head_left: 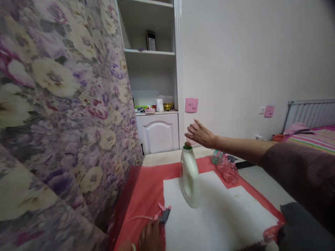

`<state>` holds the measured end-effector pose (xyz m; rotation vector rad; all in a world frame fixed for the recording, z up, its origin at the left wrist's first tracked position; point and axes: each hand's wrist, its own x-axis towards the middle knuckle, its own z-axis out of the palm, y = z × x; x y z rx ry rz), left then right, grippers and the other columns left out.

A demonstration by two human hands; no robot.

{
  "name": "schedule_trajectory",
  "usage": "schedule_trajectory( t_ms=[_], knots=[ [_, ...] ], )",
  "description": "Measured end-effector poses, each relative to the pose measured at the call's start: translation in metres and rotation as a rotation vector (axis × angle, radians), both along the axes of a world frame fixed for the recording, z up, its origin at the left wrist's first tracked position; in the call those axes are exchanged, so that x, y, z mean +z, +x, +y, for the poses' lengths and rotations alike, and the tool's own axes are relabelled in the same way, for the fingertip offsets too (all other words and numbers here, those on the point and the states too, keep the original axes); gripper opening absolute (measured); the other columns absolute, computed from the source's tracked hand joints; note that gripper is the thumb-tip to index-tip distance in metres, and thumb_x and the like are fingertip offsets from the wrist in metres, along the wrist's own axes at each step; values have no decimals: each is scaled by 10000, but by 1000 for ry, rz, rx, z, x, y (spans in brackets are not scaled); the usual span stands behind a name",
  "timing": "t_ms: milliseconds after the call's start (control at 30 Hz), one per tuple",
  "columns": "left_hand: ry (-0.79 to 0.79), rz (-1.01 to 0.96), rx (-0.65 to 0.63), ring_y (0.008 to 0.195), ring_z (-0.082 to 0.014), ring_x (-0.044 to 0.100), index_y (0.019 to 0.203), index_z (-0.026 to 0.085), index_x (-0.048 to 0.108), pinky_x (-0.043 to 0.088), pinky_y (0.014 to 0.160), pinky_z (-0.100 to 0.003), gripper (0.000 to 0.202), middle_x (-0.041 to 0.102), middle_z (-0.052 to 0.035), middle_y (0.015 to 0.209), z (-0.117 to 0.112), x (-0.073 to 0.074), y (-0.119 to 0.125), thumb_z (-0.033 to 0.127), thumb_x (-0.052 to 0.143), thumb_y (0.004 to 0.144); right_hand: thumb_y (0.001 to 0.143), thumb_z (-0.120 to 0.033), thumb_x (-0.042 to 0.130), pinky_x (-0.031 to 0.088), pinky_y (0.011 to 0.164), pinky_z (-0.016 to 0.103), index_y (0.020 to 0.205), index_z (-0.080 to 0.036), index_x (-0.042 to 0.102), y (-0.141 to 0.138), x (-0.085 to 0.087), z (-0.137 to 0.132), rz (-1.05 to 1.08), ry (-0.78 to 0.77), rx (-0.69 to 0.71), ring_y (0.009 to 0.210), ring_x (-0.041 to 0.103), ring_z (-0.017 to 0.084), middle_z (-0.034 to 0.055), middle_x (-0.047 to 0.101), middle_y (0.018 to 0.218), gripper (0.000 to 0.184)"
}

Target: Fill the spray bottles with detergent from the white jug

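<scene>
A pale green jug with a handle (190,177) stands upright on a white cloth (209,216), its green-rimmed mouth uppermost. My right hand (200,135) reaches in from the right just above that mouth, fingers stretched and spread. Something faintly pink and see-through shows below its fingers; I cannot make out what it is. At the bottom edge, my left hand (150,237) is partly cut off and dim, its fingers closed at a grey and pink spray head (164,214). A thin pink tube (140,217) runs leftward from there.
Several clear pink and green round bottles (231,173) stand at the table's right edge. Red sheeting (146,188) covers the table. A floral curtain (78,115) hangs close on the left. Behind are a white cabinet (158,132), a wall with pink notes (191,105) and a bed (314,136).
</scene>
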<state>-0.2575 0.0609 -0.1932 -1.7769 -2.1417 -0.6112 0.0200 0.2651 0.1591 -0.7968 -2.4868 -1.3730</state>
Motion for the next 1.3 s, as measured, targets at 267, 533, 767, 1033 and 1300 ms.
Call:
schedule_trajectory(
  t_ms=[267,533,767,1033,1300],
  knots=[
    [-90,8,84,1182,-264,570,1242,169,642,453,977,-400,482,641,-132,1280,-8,35,18,-3,363,890,918,-87,418,103,1158,558,1295,-232,547,9,-1,0,37,-44,-3,1210,429,300,99,552,1257,425],
    [-174,-26,-2,1045,-230,585,1235,186,615,436,907,-344,452,662,-98,1187,-2,55,19,50,316,925,682,-13,629,142,1125,560,1359,-188,455,42,-18,5,502,-581,14,1287,354,355,143,455,1354,721],
    [-256,-128,-39,994,-210,574,1230,199,616,445,871,-321,443,636,-92,1139,10,63,13,76,310,934,642,-245,731,502,839,392,1176,-194,485,110,-142,-50,937,-1200,37,1005,603,261,74,606,1117,589],
    [-165,-40,-112,1014,-209,564,1181,188,612,462,896,-328,407,626,-77,1114,15,88,21,62,333,913,640,-380,773,501,937,467,1198,-218,463,120,-270,-101,1279,-1508,235,1110,614,305,104,623,1186,658],
    [73,-19,-108,996,-252,579,1182,181,558,483,866,-397,347,622,-113,1093,1,133,53,145,321,932,564,-317,844,309,1147,512,1324,-215,418,122,-301,-108,1370,-1664,308,1325,464,332,138,525,1383,877]
  ],
)
